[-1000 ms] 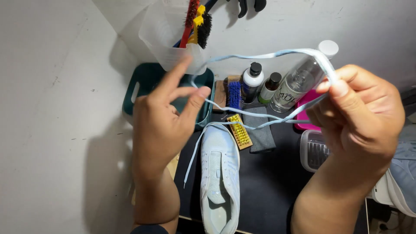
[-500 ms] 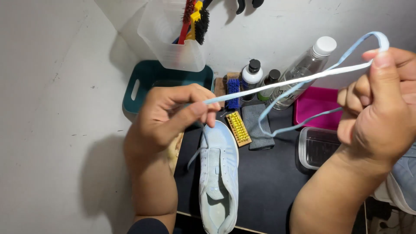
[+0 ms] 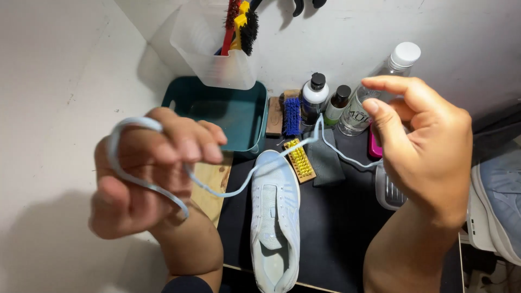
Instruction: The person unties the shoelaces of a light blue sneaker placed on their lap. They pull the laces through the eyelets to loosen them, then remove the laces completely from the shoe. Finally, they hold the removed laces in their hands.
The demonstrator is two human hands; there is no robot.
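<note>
One white sneaker (image 3: 275, 217) lies at the near edge of the tabletop (image 3: 336, 239), toe pointing away, on the dark mat. Left hand (image 3: 146, 173) is curled closed around one pale blue shoelace (image 3: 228, 190), which loops over its knuckles. The lace runs across above the shoe toward the right hand (image 3: 423, 146); fingers there are bent, grip on the lace hidden, cannot tell. Mid tabletop: two brushes, yellow (image 3: 300, 159) and blue (image 3: 292, 116), one grey cloth (image 3: 325, 160). Far edge: one teal tub (image 3: 228, 111), three bottles (image 3: 313, 97), one clear bin (image 3: 209, 46) holding brushes.
</note>
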